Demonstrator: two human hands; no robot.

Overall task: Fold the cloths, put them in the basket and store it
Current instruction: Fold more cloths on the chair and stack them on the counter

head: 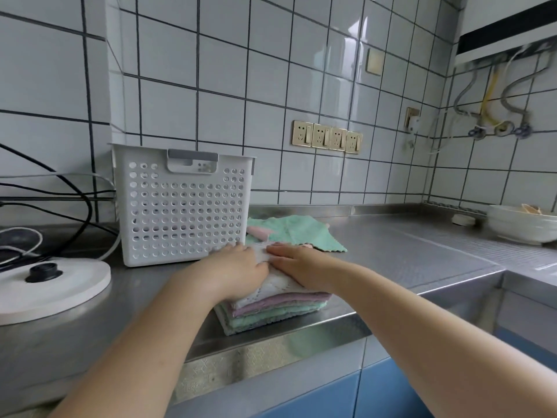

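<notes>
Both hands down flat on the pile! The left hand (238, 268) and the right hand (297, 267) lie side by side on the stack of folded cloths (271, 309), fingers (278, 251) stretched out straight and pressing the white quilted top cloth, gripping nothing. The stack shows white, pink, green and grey layers, and it sits at the near edge of the brushed steel surface (391, 254), its front corner almost level with the lip.

Just beyond the fingertips lies an unfolded mint-green cloth with a scalloped edge (297, 232), spread flat, with a small pink cloth (258, 232) on its left part. Up and left of the left fingers stands the white perforated plastic basket with a grey handle (184, 203), upright, its near right corner just beside the left fingertips; its back is close to the tiled wall.

To the right of the right fingers the steel runs bare and open as far as the raised ribbed section, and a stack of white bowls (523, 223) stands well apart in the far right corner. To the left of the left wrist a round white lid with a black knob (49, 285) takes up the near left side, with black cables (60, 200) trailing behind it. Below the wrists, the surface drops off at a patterned metal trim.
</notes>
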